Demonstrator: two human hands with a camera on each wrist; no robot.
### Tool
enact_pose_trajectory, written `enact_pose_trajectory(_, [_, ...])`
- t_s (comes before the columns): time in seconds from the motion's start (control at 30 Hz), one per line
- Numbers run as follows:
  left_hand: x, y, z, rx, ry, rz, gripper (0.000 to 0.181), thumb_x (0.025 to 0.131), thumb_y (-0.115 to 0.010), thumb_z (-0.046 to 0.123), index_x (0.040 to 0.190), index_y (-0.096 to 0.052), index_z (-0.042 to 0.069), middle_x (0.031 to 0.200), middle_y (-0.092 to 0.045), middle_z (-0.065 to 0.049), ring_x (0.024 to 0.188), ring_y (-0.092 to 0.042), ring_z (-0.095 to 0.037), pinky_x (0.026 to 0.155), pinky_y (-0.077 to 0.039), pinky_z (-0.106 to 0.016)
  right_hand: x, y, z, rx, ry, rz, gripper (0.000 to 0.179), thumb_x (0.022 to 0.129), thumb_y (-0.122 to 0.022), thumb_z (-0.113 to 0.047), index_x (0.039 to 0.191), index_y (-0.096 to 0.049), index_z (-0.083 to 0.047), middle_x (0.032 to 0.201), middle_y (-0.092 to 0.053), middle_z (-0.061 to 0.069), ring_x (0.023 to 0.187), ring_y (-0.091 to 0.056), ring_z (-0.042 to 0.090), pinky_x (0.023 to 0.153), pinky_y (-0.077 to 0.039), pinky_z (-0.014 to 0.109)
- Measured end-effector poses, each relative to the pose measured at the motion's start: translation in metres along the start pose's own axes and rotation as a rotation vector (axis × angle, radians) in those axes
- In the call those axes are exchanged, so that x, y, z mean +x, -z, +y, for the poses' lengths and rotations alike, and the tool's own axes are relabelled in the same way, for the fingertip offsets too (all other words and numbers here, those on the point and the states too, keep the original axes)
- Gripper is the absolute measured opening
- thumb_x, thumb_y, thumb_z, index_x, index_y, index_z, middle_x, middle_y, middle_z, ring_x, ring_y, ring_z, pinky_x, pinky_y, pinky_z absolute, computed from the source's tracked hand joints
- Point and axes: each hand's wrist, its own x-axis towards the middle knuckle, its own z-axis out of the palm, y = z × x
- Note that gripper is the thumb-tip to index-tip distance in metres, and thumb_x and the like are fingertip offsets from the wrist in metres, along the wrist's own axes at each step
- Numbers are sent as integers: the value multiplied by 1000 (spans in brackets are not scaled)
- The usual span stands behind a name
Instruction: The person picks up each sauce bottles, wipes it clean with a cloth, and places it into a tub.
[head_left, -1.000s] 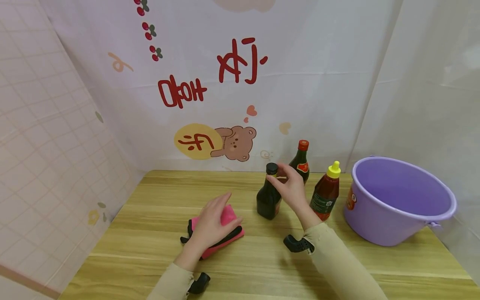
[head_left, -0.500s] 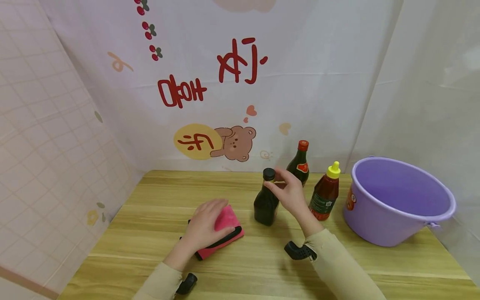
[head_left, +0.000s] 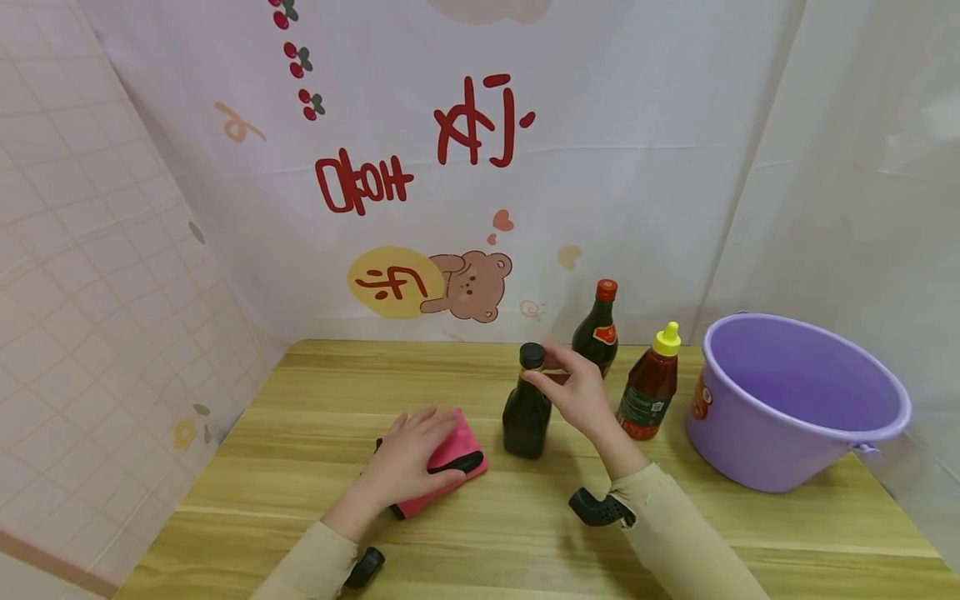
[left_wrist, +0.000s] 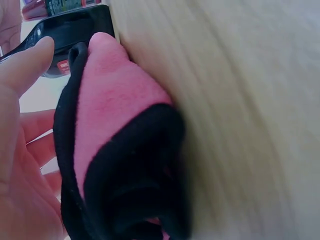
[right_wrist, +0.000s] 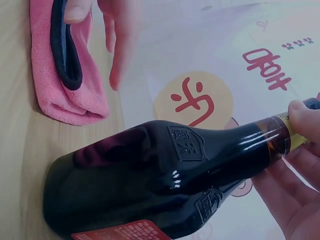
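Observation:
My right hand (head_left: 576, 392) holds a dark glass sauce bottle (head_left: 527, 421) by its neck, thumb and fingers just below the black cap. In the right wrist view the bottle (right_wrist: 125, 175) shows embossed marks, a yellow neck band and part of a red label. It stands upright on the table, right of a folded pink cloth (head_left: 463, 442) with black edging. Over the cloth lies my left hand (head_left: 408, 454), its fingers spread and its thumb near the front edge. Up close in the left wrist view, the cloth (left_wrist: 110, 95) shows loose black folds beside the thumb.
Behind the right hand stands a green bottle (head_left: 596, 333) with a red cap. A red sauce bottle (head_left: 649, 392) with a yellow nozzle top is right of it. A purple bucket (head_left: 757, 442) occupies the table's right side. A printed white curtain (head_left: 637, 183) hangs at the back.
The right hand has brought the dark bottle a little left and nearer to me. My left hand has shifted left and settled lower over the cloth.

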Motion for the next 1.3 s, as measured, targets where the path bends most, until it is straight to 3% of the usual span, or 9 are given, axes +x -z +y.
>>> enact_pose_trajectory(0.13, [-2,-2,-1,-4,-4,-50,71,86,-71,53,140,-57,9,144,-53,-7,138,-39,-36,106,-27,-70,-1,0,0,9,-4,-27,39,82,-80,-6,119,-68,-4,96,-71,9,90,-70,25,79,-59,36])
enact_pose_trajectory(0.57, [-2,-7,-9,26,-122,-129,70,84,-75,49,140,-57,11,149,-48,-7,141,-35,-35,96,-31,-78,-3,3,-4,79,-44,-94,41,84,-79,-9,124,-67,-6,99,-72,8,94,-68,23,80,-59,32])
enact_pose_trajectory(0.87, [-1,-5,-12,42,-116,-273,81,82,-76,51,149,-47,15,157,-36,-5,146,-24,-36,97,-33,-75,-4,4,-6,82,-38,-126,40,86,-77,-6,124,-67,-4,99,-72,9,95,-68,26,80,-59,32])
enact_pose_trajectory(1.1, [1,-2,-12,47,-129,-289,80,82,-77,50,148,-48,15,156,-38,-6,144,-28,-37,98,-35,-73,-4,5,-4,78,-40,-162,41,87,-76,-5,126,-65,-4,102,-72,14,96,-68,32,80,-59,33])
enact_pose_trajectory(1.3, [6,-5,-10,96,-191,-234,75,81,-79,49,143,-53,15,148,-45,-9,135,-38,-34,98,-38,-69,-5,9,-6,56,-42,-182,41,87,-76,-5,127,-65,-3,103,-72,13,96,-68,30,80,-59,34])
